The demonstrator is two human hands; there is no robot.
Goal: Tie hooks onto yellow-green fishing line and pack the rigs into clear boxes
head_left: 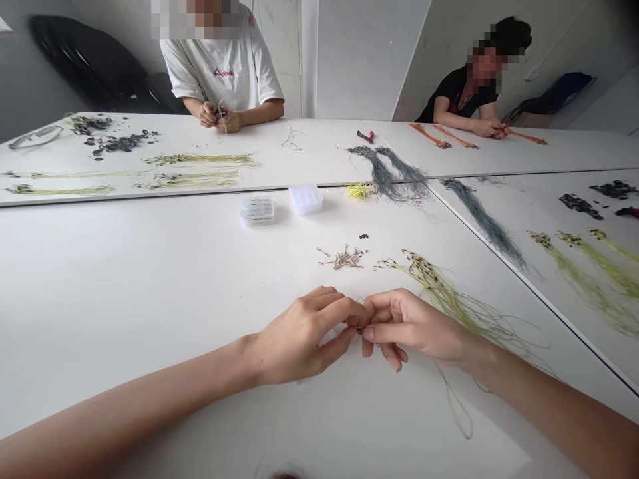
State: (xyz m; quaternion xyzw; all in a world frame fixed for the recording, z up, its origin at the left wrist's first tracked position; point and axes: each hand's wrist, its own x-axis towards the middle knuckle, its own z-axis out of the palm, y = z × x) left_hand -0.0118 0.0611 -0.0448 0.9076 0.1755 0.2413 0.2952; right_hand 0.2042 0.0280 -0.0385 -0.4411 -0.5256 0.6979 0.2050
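Note:
My left hand (302,336) and my right hand (407,326) meet fingertip to fingertip low over the white table (124,286). Both pinch a tiny part at the end of a thin yellow-green line (456,406) that loops out under my right wrist. What exactly sits between the fingertips is too small to make out. Just behind my right hand lies a bundle of yellow-green lines (444,289) with dark beads at its near end. A small pile of metal hooks (344,258) lies a little beyond my hands.
Two clear plastic boxes (257,210) (305,198) stand mid-table. Grey line bundles (389,174) and a yellow tuft (360,191) lie behind them. Two people sit at the far tables, hands busy with lines. More yellow-green bundles (594,283) lie on the right table, others far left (200,159).

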